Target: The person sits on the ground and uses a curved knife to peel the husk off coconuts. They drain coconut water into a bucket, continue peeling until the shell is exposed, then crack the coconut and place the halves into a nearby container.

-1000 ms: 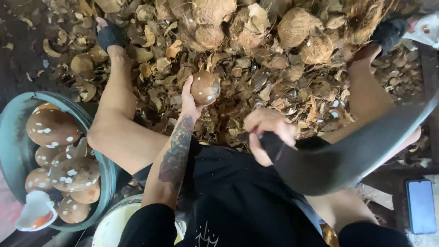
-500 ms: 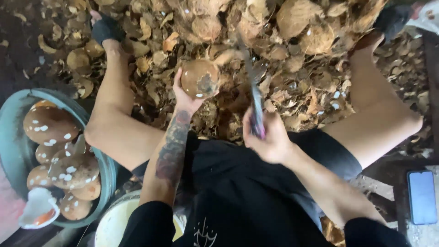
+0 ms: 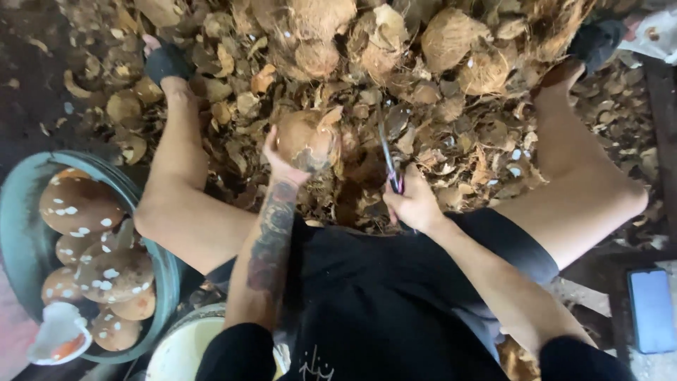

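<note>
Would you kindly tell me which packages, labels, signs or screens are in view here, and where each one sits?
Phone: flat on the ledge at the lower right, beside the person's right leg; a rectangle with rounded corners, its screen pale blue-grey and blank.
No packages, labels or signs show.

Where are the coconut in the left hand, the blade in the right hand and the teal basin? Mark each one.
coconut (image 3: 305, 137): head view, middle of its brown shell.
blade (image 3: 386, 152): head view, midway along the thin edge.
teal basin (image 3: 167, 271): head view, right rim.
</note>
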